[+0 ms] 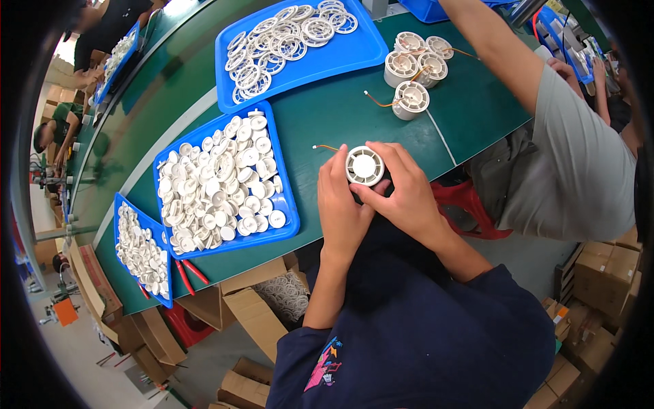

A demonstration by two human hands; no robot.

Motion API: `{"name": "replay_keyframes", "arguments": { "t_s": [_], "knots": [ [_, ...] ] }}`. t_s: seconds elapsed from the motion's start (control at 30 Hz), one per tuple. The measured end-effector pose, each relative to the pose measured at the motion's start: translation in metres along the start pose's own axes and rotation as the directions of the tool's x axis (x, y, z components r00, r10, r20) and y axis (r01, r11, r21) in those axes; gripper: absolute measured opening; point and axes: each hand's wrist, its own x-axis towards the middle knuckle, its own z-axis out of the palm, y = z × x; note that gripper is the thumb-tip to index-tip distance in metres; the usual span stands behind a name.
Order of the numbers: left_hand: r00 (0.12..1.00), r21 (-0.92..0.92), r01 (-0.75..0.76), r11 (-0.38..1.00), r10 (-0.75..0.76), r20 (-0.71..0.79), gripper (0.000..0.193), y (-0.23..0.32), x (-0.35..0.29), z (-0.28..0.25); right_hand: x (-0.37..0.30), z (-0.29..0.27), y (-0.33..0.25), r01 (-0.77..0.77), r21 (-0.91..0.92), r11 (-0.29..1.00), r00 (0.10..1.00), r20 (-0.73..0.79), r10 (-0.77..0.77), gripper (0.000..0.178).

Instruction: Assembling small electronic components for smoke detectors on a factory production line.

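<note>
Between my hands, close to the table's front edge, is a small white fan unit [364,165] with a spoked round face and a solid centre disc turned up. My left hand [338,201] grips its left side. My right hand [407,194] closes on the right side, with the thumb along the lower rim. A thin orange wire [327,147] with a white plug sticks out past my left fingers. The underside of the unit is hidden. Several similar white cylinders with wires, including the nearest fan unit [411,100], stand beyond my right hand.
Left of my hands, a blue tray [289,204] holds many white round caps. Another blue tray [327,65] carries spoked white rings, and a smaller tray [167,273] holds small white parts. Red-handled pliers [189,274] lie by it. A co-worker's arm [501,51] reaches in at right.
</note>
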Motion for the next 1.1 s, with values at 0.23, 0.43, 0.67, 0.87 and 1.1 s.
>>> {"name": "replay_keyframes", "arguments": {
  "t_s": [0.23,0.43,0.67,0.87,1.1],
  "knots": [
    [0.999,0.031,-0.016,0.999,0.017,-0.040,0.081,0.000,-0.006,0.011,0.001,0.000,0.001,-0.006,0.013,1.000,1.000,-0.008,0.007,0.062],
    [0.999,-0.099,-0.021,0.995,0.018,-0.033,0.075,0.009,0.002,0.025,-0.001,-0.011,0.009,-0.057,0.026,0.998,0.997,-0.043,0.058,0.064],
    [0.997,-0.226,-0.031,0.974,0.045,0.058,0.072,0.040,0.029,0.086,0.000,-0.068,0.033,-0.222,0.119,0.968,0.952,-0.188,0.242,0.039],
    [0.983,-0.277,0.060,0.959,-0.008,0.185,0.095,0.043,0.024,0.074,0.043,-0.082,0.041,-0.086,-0.332,0.939,0.950,-0.310,-0.022,0.026],
    [0.972,-0.263,0.159,0.952,-0.105,0.209,0.098,0.039,0.019,0.042,0.087,-0.080,0.041,-0.022,-0.294,0.956,0.996,-0.092,-0.006,0.023]
  ]
}}
